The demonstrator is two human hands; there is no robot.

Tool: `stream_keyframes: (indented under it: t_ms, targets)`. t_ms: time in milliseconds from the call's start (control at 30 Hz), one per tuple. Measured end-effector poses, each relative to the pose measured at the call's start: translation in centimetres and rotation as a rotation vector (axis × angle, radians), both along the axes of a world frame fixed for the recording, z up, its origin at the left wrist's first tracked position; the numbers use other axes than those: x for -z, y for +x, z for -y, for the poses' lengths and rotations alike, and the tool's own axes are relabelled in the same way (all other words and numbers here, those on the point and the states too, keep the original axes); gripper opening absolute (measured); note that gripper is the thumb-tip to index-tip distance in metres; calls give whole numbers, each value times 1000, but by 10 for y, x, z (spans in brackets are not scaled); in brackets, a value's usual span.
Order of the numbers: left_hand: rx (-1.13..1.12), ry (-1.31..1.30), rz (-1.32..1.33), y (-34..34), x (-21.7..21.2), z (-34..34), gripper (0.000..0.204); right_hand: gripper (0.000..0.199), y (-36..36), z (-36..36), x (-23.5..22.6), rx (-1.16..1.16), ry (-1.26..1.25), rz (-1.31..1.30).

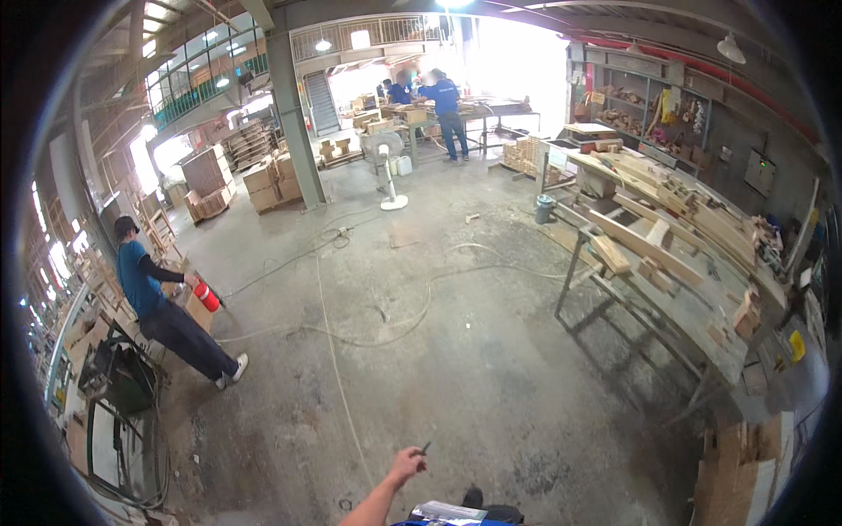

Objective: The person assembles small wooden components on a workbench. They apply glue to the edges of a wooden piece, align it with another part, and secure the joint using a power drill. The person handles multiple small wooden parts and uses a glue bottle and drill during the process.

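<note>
Big gray floor [456, 351] w/ thin hoses [351, 337] running across it. Long workbench [702, 324] at 3 o'clock, piled w/ wood planks [649, 245]. A person in blue [145, 289] at 9 o'clock leans back, red can [207, 296] in hand. White fan [386, 171] at 12. Right hand [406, 465] at 6 o'clock, fingers curled, pinching a small dark stick [425, 447] that pokes up. Left hand isn't in view.
</note>
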State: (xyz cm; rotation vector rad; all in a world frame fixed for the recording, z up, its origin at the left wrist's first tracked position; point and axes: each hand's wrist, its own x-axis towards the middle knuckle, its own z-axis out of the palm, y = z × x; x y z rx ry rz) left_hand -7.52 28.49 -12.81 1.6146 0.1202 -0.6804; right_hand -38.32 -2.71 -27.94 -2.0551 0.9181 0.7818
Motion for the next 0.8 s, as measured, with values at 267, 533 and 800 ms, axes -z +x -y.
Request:
stream_keyframes:
  t_ms: [267, 533, 800]
  targets:
    - [93, -88, 174, 186, -10, 99, 17, 34, 504, 35, -187, -141, 789, 525]
    - [465, -42, 201, 476, -42, 308, 21, 24, 715, 172, -219, 112, 571, 848]
    - [912, 106, 534, 682, -45, 554, 17, 20, 860, 365, -179, 777, 664, 858]
